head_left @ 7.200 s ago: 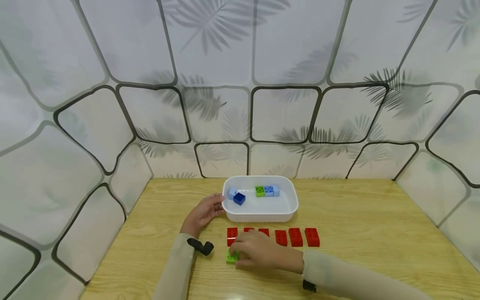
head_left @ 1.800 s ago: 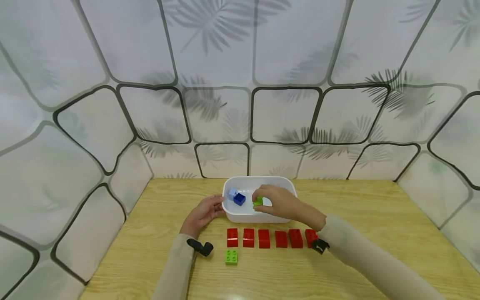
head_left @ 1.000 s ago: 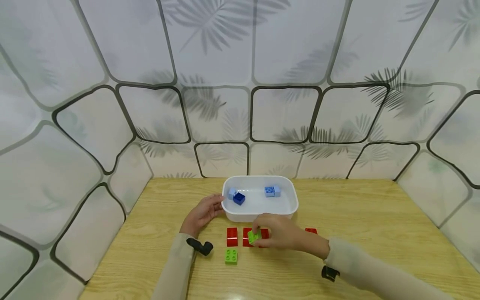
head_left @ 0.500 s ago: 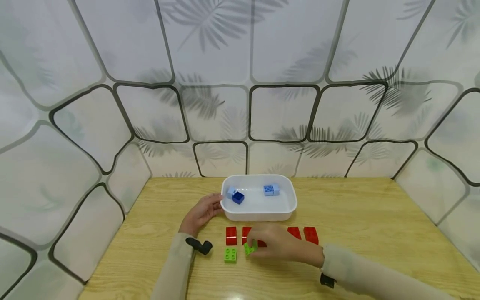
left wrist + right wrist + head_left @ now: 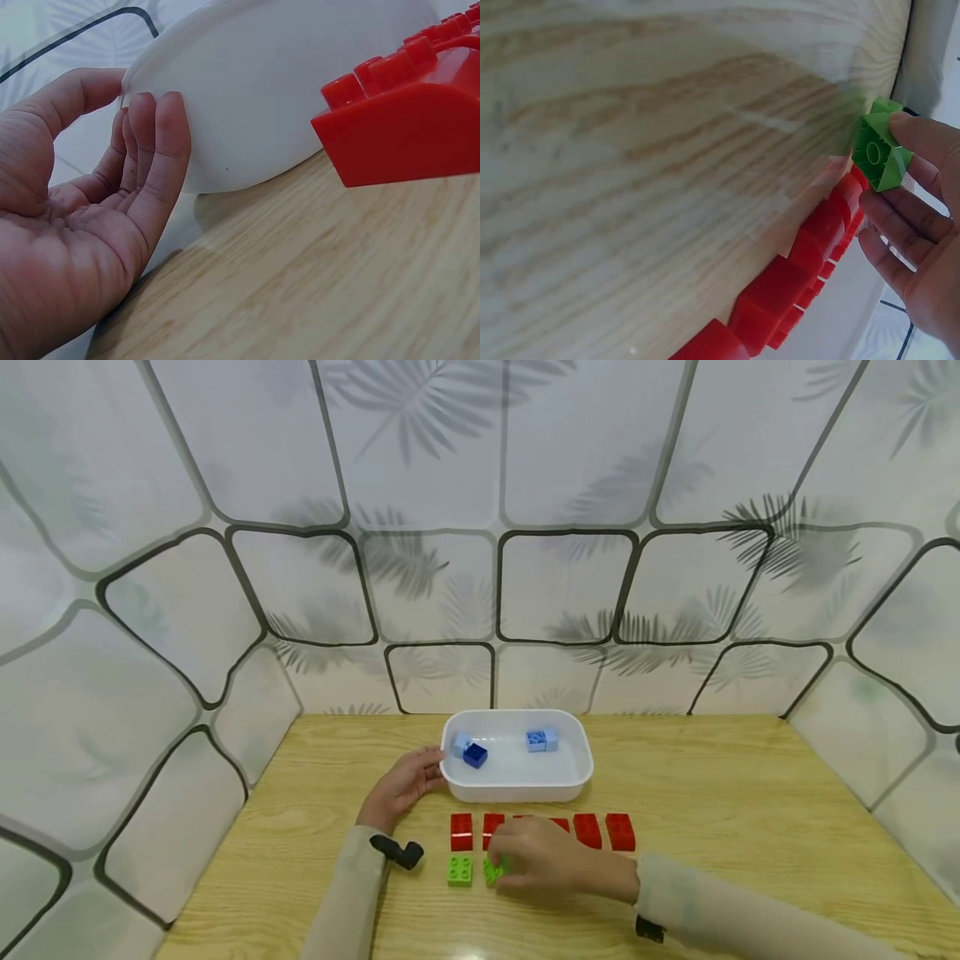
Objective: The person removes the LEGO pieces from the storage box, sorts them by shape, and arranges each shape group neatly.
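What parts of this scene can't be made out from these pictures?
- Head view: the right hand covers most of the green brick it holds and part of the red brick row.
- Right wrist view: the frame edge cuts off the red row.
- Left wrist view: the white tub wall hides its contents.

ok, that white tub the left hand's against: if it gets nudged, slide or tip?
Probably slides. The white tub looks low and wide, sitting flat on the wooden table, so tipping seems unlikely. It holds only a few small blue bricks, so it is likely light. The left hand rests straight fingers on its wall, which should steady it.
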`<action>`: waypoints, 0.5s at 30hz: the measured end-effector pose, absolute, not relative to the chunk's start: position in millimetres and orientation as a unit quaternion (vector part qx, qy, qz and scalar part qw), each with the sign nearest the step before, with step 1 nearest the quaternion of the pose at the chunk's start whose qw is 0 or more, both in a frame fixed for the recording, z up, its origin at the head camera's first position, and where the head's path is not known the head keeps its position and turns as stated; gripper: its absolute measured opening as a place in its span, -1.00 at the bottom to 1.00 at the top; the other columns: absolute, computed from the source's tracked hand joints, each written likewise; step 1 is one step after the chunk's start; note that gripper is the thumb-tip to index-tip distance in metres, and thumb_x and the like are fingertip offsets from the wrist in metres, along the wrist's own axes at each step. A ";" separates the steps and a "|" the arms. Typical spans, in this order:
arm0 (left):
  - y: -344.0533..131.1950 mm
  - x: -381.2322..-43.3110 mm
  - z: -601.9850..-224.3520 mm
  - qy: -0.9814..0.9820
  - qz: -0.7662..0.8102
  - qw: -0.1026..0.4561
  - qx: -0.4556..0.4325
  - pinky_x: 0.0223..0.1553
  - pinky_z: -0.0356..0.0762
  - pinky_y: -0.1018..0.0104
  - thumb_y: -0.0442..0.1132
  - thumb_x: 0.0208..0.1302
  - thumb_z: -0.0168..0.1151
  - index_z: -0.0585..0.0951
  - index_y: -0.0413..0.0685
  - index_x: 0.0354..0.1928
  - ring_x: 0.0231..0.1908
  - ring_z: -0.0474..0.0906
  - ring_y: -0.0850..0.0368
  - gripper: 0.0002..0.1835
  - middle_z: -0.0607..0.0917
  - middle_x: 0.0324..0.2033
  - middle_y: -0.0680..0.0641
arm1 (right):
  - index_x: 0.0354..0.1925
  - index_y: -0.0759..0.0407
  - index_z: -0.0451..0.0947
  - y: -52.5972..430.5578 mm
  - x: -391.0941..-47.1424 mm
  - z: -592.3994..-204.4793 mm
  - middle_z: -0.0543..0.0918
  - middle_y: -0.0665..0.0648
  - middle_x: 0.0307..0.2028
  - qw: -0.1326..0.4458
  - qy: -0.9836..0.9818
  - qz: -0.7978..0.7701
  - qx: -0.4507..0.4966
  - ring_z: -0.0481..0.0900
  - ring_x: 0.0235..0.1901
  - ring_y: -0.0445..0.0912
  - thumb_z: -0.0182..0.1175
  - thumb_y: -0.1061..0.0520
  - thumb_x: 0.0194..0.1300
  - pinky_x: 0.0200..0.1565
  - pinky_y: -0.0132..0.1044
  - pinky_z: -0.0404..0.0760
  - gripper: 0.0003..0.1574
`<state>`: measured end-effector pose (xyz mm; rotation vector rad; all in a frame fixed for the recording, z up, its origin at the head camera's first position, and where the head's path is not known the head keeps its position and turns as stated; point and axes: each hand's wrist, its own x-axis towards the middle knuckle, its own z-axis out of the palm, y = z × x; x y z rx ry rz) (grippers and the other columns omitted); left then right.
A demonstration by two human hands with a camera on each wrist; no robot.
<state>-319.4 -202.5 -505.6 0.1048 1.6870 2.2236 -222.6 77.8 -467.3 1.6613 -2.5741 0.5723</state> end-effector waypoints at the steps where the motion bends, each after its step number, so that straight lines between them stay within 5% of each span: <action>1: -202.3 -319.6 -505.5 0.594 0.785 0.173 0.034 -0.07 0.70 0.38 -0.24 0.59 0.02 0.34 -0.41 0.34 -0.14 0.63 0.23 -0.55 0.67 -0.09 -0.01 | -0.19 -0.03 0.64 77.6 -222.6 -468.3 0.71 -0.11 -0.20 0.008 -0.828 0.181 0.531 0.61 -0.17 -0.32 0.45 -0.03 0.25 -0.03 -0.49 0.60 -0.78; 15: -203.7 -321.1 -507.0 0.592 0.786 0.178 0.038 -0.05 0.70 0.38 -0.23 0.58 0.04 0.31 -0.44 0.36 -0.12 0.63 0.23 -0.51 0.68 -0.08 -0.01 | -0.19 -0.07 0.68 84.5 -220.5 -463.1 0.70 -0.14 -0.22 -0.007 -0.843 0.159 0.513 0.57 -0.21 -0.37 0.41 -0.06 0.30 -0.12 -0.54 0.57 -0.83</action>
